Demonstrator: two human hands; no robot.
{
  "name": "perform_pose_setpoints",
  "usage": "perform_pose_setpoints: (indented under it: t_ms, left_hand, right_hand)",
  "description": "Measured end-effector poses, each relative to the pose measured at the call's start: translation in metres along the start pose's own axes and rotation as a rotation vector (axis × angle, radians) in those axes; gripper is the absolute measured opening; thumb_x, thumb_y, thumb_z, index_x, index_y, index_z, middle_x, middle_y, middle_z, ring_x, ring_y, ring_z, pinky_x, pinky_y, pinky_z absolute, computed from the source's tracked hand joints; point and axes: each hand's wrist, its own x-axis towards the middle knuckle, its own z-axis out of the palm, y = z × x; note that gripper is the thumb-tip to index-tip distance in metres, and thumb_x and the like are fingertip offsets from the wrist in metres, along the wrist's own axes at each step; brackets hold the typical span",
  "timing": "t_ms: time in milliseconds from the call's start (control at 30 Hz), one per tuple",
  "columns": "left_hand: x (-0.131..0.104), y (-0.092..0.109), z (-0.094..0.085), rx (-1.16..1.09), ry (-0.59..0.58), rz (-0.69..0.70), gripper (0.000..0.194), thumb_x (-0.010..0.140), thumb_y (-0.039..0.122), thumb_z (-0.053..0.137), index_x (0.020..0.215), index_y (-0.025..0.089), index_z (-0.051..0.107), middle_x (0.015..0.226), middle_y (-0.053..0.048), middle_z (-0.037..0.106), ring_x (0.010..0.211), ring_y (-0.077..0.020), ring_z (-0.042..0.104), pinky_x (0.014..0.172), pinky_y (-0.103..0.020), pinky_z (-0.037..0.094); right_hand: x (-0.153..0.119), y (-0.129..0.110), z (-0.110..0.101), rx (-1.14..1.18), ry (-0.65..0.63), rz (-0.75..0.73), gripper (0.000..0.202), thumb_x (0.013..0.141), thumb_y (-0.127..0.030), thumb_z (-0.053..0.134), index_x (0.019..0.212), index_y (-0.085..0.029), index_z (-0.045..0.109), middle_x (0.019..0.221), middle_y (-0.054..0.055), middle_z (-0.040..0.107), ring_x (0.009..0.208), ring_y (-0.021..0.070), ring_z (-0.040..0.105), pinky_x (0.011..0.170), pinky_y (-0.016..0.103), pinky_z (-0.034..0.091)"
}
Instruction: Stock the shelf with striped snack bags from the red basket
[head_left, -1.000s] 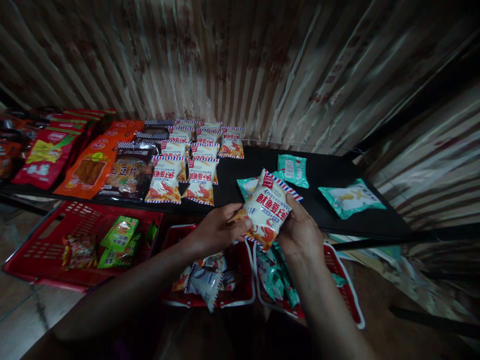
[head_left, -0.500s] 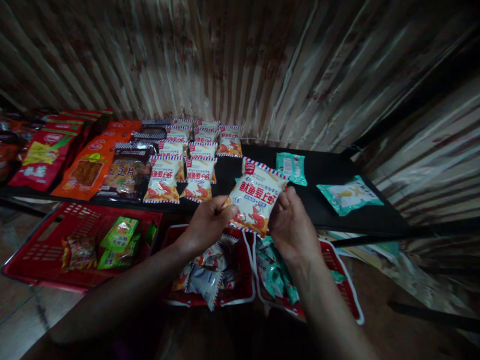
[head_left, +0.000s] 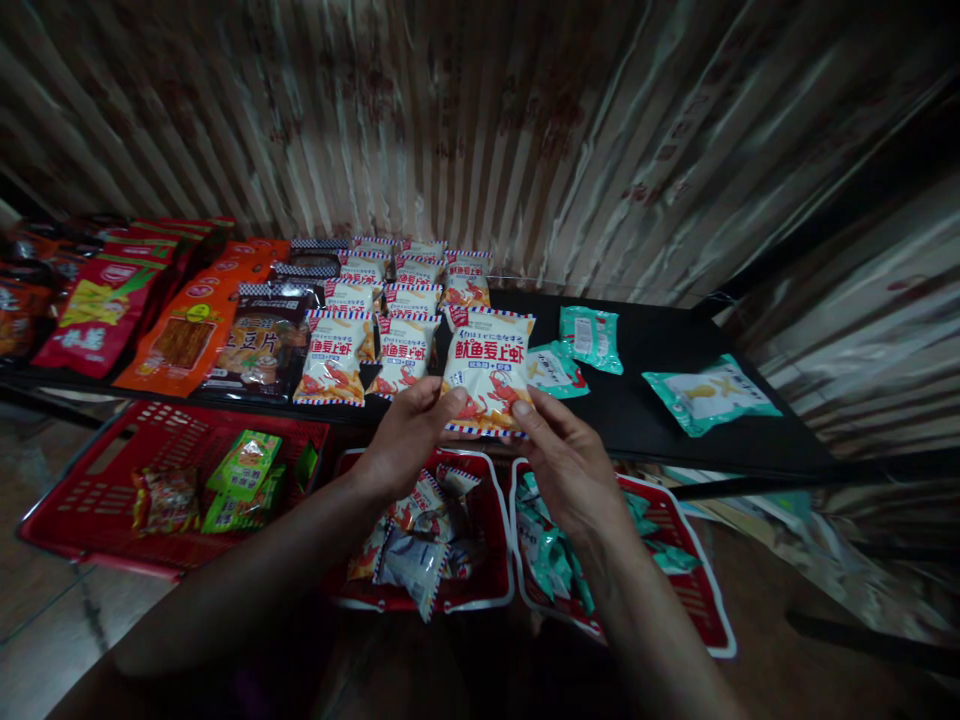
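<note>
A white and orange snack bag [head_left: 489, 372] with striped edges is upright between my hands, its printed front facing me. My left hand [head_left: 411, 428] grips its lower left corner, thumb on the front. Its lower right corner is pinched by my right hand [head_left: 564, 448]. Just left of it, rows of matching bags [head_left: 334, 358] stand on the black shelf [head_left: 615, 405]. Close on the right lie teal bags [head_left: 591, 338], one of them partly behind the held bag.
Below the shelf, a red basket [head_left: 501, 580] holds more striped bags, another [head_left: 712, 610] holds teal bags, and a third [head_left: 97, 500] has green packets. Orange bags [head_left: 184, 335], dark bags [head_left: 259, 340] and pink-red bags [head_left: 94, 310] fill the shelf's left part. A striped curtain [head_left: 450, 130] hangs behind.
The held bag has moved left and turned from tilted to nearly straight. My right hand has shifted from its right side to its lower right corner. A teal bag behind it shows more.
</note>
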Motion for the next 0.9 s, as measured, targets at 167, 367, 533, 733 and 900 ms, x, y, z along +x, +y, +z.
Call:
perform_pose_setpoints:
  t_ms: [167, 367, 533, 733, 900]
  left_hand:
    - [0.0, 0.005, 0.001, 0.01, 0.042, -0.082, 0.017, 0.074, 0.03, 0.065, 0.077, 0.015, 0.059, 0.087, -0.008, 0.066, 0.065, -0.0136, 0.06, 0.057, -0.026, 0.049]
    - [-0.002, 0.004, 0.004, 0.031, 0.08, -0.019, 0.022, 0.073, 0.035, 0.065, 0.071, 0.016, 0.054, 0.07, -0.001, 0.06, 0.056, -0.0089, 0.051, 0.051, -0.022, 0.039]
    - [-0.004, 0.003, 0.003, 0.069, 0.09, -0.057, 0.026, 0.072, 0.039, 0.065, 0.068, 0.017, 0.053, 0.063, 0.002, 0.052, 0.055, -0.0078, 0.046, 0.051, -0.021, 0.033]
    - [-0.002, 0.001, 0.003, -0.047, 0.063, -0.051, 0.025, 0.072, 0.035, 0.066, 0.063, 0.017, 0.051, 0.055, 0.005, 0.041, 0.051, -0.0073, 0.038, 0.054, -0.023, 0.034]
    - [-0.003, 0.004, 0.005, -0.107, -0.008, -0.043, 0.025, 0.073, 0.035, 0.067, 0.065, 0.016, 0.052, 0.063, 0.001, 0.054, 0.056, -0.0094, 0.049, 0.056, -0.024, 0.038]
  right_hand:
    - [0.0, -0.002, 0.003, 0.171, 0.038, 0.043, 0.034, 0.05, -0.034, 0.087, 0.077, -0.022, 0.07, 0.077, -0.003, 0.07, 0.065, 0.0089, 0.061, 0.054, 0.018, 0.05]
    - [-0.011, 0.008, 0.011, 0.266, -0.012, 0.245, 0.029, 0.047, -0.026, 0.089, 0.063, -0.019, 0.066, 0.071, -0.005, 0.07, 0.066, 0.0077, 0.064, 0.066, 0.019, 0.055]
    - [-0.021, 0.012, 0.021, 0.28, -0.013, 0.254, 0.031, 0.042, -0.025, 0.09, 0.06, -0.019, 0.066, 0.065, -0.004, 0.07, 0.06, 0.0089, 0.066, 0.059, 0.017, 0.055]
    - [-0.026, 0.011, 0.022, 0.283, -0.034, 0.211, 0.028, 0.048, -0.024, 0.088, 0.062, -0.018, 0.065, 0.064, -0.003, 0.069, 0.059, 0.0091, 0.065, 0.059, 0.018, 0.055]
    - [-0.026, 0.013, 0.023, 0.262, 0.043, 0.105, 0.03, 0.049, -0.024, 0.087, 0.066, -0.019, 0.063, 0.065, -0.005, 0.068, 0.056, 0.0072, 0.061, 0.055, 0.018, 0.052]
